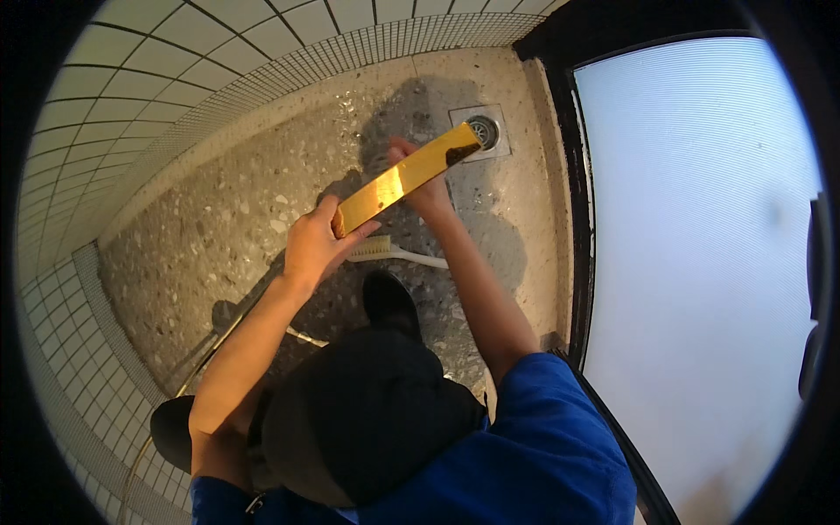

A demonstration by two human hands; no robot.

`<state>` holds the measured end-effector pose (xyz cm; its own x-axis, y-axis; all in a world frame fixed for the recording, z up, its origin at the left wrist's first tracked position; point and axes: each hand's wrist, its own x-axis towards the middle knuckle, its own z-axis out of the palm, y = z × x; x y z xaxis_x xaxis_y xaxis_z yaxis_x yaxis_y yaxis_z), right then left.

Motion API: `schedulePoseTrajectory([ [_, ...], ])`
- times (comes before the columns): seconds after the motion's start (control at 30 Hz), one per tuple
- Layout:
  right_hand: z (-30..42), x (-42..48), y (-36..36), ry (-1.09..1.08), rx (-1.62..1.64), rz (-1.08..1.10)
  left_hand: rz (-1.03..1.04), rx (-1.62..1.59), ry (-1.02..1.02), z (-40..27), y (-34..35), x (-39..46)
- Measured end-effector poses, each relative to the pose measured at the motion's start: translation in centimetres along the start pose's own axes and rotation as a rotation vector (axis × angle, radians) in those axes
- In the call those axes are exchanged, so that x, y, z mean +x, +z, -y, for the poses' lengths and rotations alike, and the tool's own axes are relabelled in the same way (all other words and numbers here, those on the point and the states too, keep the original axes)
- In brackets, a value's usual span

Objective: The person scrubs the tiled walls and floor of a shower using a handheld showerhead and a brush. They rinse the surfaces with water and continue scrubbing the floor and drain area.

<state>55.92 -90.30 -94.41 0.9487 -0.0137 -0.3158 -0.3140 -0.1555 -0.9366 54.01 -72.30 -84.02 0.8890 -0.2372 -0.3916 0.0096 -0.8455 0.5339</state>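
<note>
My left hand [318, 246] grips the lower left end of a shiny gold-coloured rectangular bar [387, 190], its thumb along the near edge. The bar slants up to the right, and its far end overlaps the view of a round floor drain [485, 132]. My right hand [423, 180] is behind the bar, partly hidden and blurred; its fingertips show above the bar's upper edge, and whether it holds anything cannot be told. Below the bar, a white-handled scrub brush [417, 257] with pale bristles lies on the speckled stone floor [230, 190].
Tiled walls [144, 72] rise at the top and left. A frosted glass panel [695, 197] in a black frame stands at the right. A thin hose [210, 354] runs along the lower left. My black shoe [392, 303] is just below the brush.
</note>
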Motion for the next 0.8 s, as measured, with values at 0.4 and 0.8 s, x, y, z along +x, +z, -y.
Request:
schedulePoseTrajectory([
  [0.4,-5.0,6.3,-8.4,0.291,-1.024,-0.547,-0.285,-0.299,-0.094,2.7,-2.5,-1.4],
  [0.8,-5.3,5.2,-10.6,0.283,-0.152,-0.68,-0.118,-0.162,-0.074,2.1,-0.2,-1.8],
])
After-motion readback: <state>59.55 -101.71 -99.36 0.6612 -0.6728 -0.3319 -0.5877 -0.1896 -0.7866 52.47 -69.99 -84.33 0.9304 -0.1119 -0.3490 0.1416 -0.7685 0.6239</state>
